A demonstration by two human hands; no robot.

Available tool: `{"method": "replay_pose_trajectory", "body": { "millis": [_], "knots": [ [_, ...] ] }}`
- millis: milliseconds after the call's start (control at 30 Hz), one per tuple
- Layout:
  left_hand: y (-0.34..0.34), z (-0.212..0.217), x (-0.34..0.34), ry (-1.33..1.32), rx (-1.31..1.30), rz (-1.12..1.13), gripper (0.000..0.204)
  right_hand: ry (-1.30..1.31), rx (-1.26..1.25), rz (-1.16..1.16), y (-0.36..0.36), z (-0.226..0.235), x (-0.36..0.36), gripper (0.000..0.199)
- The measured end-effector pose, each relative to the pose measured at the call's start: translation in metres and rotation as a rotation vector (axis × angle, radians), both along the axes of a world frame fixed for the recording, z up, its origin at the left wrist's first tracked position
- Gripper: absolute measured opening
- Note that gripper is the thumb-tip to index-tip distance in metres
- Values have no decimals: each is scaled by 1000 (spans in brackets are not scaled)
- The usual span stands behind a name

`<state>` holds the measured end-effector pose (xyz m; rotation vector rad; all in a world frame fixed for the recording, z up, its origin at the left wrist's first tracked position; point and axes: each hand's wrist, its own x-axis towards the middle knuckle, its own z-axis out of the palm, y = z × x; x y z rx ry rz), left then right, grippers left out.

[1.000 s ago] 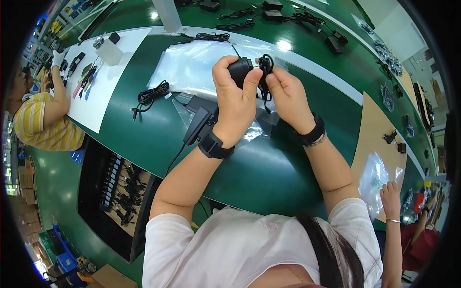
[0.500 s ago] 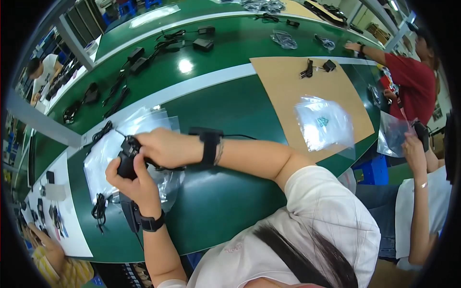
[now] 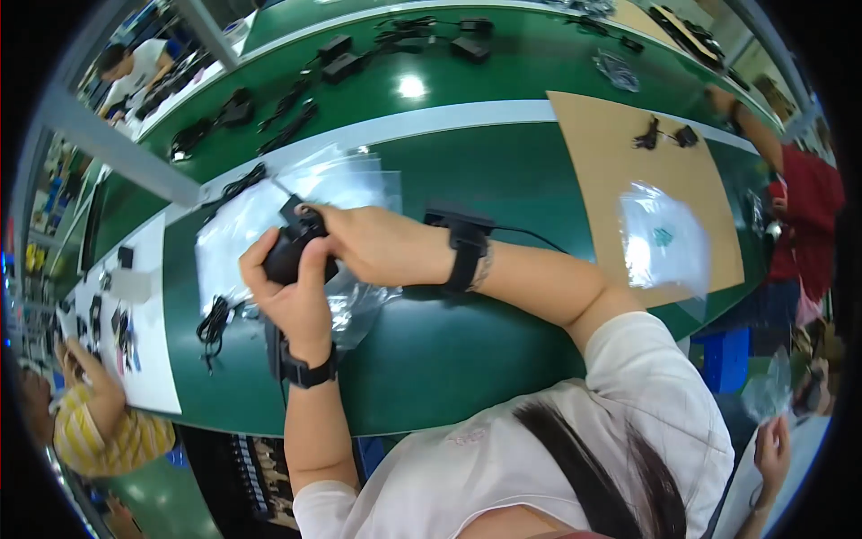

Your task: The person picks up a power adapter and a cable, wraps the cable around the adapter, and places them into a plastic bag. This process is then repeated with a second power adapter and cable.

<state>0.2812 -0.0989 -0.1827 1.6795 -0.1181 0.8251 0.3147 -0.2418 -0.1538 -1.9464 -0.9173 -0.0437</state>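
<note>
Both hands are together over a pile of clear plastic bags (image 3: 232, 235) on the left part of the green table. My left hand (image 3: 296, 301) grips a black power adapter (image 3: 285, 259), thumb on one side and fingers on the other. Closed against the adapter's upper end, my right hand (image 3: 364, 241) pinches at its black cord, part of which the fingers hide. A coiled black cable (image 3: 214, 325) lies left of my left wrist, and another black cable (image 3: 241, 182) rests at the bags' far edge. Each wrist wears a black strap.
On the brown cardboard (image 3: 588, 162) at right lie more clear bags (image 3: 664, 238) and a small adapter with cord (image 3: 686, 136). Several black adapters (image 3: 341, 67) are spread along the far table. A grey post (image 3: 126, 157) rises at left. Other people work on both sides.
The whole view has shifted, so the table sits further right and higher. Both hands stay on the adapter over the bags. At right, a neighbour's hand with a clear bag has moved lower.
</note>
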Motion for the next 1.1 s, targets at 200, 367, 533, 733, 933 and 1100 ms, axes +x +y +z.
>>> {"method": "replay_pose_trajectory", "body": {
  "millis": [200,367,533,733,933,1100],
  "knots": [
    [-1,23,-6,265,-359,-272,68,-91,51,-11,-1,6,-9,46],
    [-2,19,-4,280,-322,-262,56,1,-50,33,-3,6,-9,60],
    [4,22,-5,276,-332,-230,50,136,-138,80,4,3,-12,69],
    [10,38,-1,-5,-71,23,46,-466,148,-101,3,5,4,45],
    [34,39,-7,-242,117,151,49,696,310,-82,-8,-2,47,25],
    [29,47,-16,-225,110,146,51,614,410,-559,-76,-27,198,56]
  ]
}}
